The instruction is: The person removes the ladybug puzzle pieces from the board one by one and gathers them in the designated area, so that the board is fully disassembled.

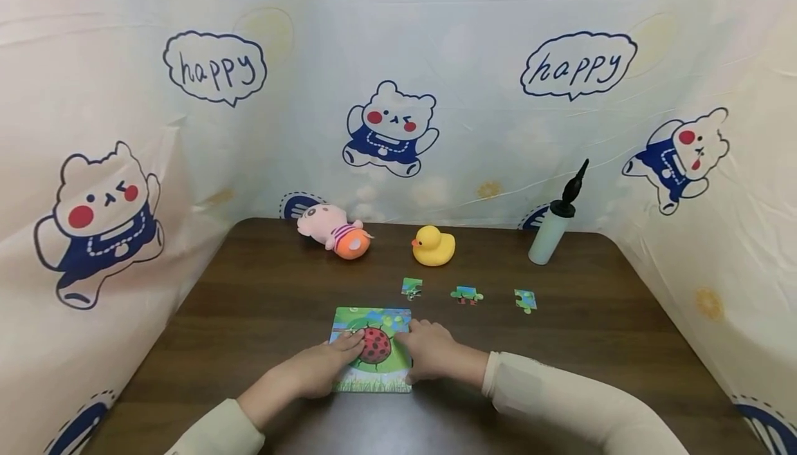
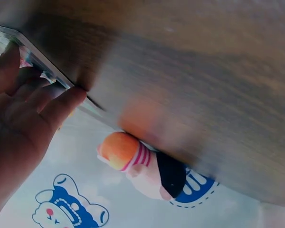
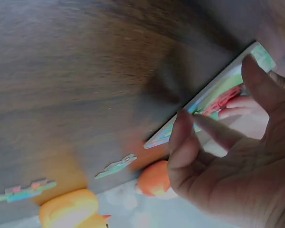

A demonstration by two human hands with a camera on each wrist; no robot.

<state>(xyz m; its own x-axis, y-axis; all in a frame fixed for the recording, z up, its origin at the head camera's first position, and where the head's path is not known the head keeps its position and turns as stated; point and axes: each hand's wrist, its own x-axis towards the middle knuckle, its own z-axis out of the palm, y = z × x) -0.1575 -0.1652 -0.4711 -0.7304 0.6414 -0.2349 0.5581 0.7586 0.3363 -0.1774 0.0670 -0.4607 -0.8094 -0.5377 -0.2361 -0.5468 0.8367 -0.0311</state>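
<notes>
A square ladybug jigsaw puzzle (image 1: 373, 380) lies flat on the table, its red spotted ladybug in the middle. My left hand (image 1: 315, 368) rests at its left side, with fingers reaching over the picture to the ladybug. In the left wrist view, extended fingers (image 2: 61, 107) touch the puzzle's edge. Along the right edge is my right hand (image 1: 434, 350), one finger reaching onto the picture. The right wrist view has the thumb (image 3: 259, 80) near one corner and a bent finger (image 3: 182, 130) against the side.
Three loose jigsaw pieces, a left one (image 1: 411, 288), a middle one (image 1: 467, 294) and a right one (image 1: 526, 300), lie beyond the puzzle. Along the back stand a pink plush toy (image 1: 333, 230), a yellow rubber duck (image 1: 434, 246) and a pale green hand pump (image 1: 551, 234). Printed cloth surrounds the table.
</notes>
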